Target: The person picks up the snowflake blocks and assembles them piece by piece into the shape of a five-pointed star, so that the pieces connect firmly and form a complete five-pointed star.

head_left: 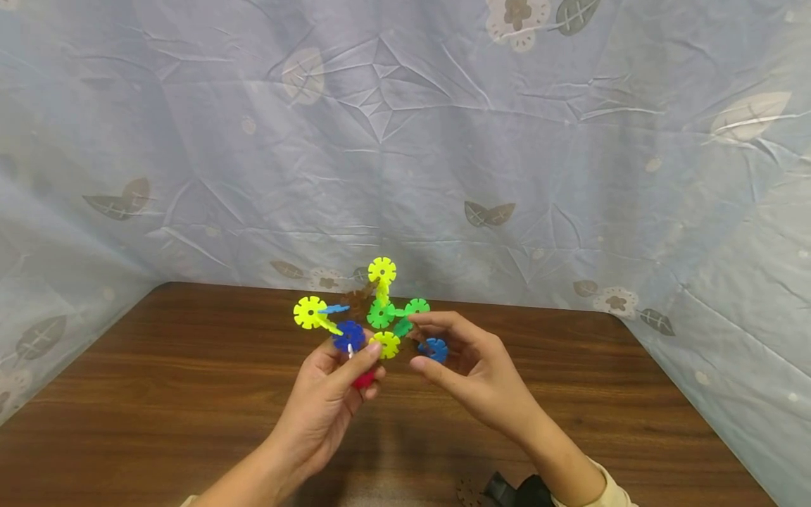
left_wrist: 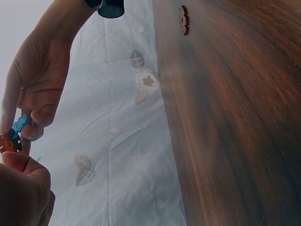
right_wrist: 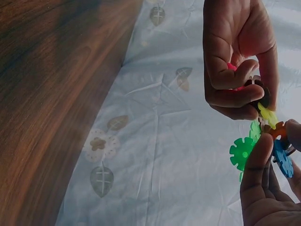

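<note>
A structure of slotted plastic snowflake discs is held up over the table by both hands. My left hand (head_left: 323, 394) grips its lower part, thumb over a yellow disc (head_left: 386, 345), a red disc (head_left: 364, 380) partly hidden in the fingers. Beside the thumb stands a dark blue disc (head_left: 348, 336), with a yellow disc (head_left: 310, 313) further left. Green discs (head_left: 381, 314) sit in the middle, below another yellow disc (head_left: 382, 270). My right hand (head_left: 488, 373) pinches a brown disc (right_wrist: 277, 130) between thumb and fingertips; a blue disc (right_wrist: 283, 159) is joined to it.
A loose brown disc (left_wrist: 184, 20) lies on the dark wooden table (head_left: 158, 380) near its front edge. Close by, a black object (head_left: 516, 491) shows under the right wrist. Patterned cloth (head_left: 405, 162) hangs behind the table and along both sides.
</note>
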`<state>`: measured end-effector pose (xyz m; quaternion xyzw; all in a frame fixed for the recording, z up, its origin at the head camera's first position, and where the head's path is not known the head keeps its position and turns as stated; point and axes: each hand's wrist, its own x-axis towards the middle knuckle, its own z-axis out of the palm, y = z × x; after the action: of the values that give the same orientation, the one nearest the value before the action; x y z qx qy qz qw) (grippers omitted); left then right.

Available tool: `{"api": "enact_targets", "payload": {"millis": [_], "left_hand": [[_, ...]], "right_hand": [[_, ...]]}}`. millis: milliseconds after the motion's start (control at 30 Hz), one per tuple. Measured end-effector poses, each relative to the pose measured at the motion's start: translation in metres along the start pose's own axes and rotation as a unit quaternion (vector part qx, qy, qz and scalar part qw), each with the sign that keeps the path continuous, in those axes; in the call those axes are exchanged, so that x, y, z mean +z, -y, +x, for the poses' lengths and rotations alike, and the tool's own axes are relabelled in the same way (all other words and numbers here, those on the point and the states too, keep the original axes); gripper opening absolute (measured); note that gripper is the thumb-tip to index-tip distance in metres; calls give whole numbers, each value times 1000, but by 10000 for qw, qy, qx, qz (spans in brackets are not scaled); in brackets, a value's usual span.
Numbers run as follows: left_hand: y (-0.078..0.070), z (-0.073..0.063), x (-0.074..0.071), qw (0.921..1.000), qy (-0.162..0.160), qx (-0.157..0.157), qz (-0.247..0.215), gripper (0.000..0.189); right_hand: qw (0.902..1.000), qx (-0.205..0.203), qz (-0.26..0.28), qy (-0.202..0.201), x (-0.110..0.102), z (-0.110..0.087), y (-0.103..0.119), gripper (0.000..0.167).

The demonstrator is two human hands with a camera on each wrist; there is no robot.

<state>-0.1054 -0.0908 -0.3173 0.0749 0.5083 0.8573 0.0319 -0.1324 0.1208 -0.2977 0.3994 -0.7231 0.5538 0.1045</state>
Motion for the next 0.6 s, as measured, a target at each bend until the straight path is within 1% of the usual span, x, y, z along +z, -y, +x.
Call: {"api": "enact_targets", "payload": {"millis": [133, 233, 433, 600], "left_hand": [[-2, -1, 0, 9999, 78, -49, 59, 6], [-2, -2, 0, 9999, 72, -76, 100, 7], [1, 0, -1, 9999, -13, 22, 124, 6], [2, 1, -2, 9998, 44, 41, 168, 7]], "right_hand": [[10000, -9, 25, 35, -1, 1, 0, 44], [10000, 30, 64, 11, -1, 1, 1, 46], [9998, 161, 75, -51, -3, 1, 1, 48], [9995, 307, 93, -5, -3, 2, 2, 49]]}}
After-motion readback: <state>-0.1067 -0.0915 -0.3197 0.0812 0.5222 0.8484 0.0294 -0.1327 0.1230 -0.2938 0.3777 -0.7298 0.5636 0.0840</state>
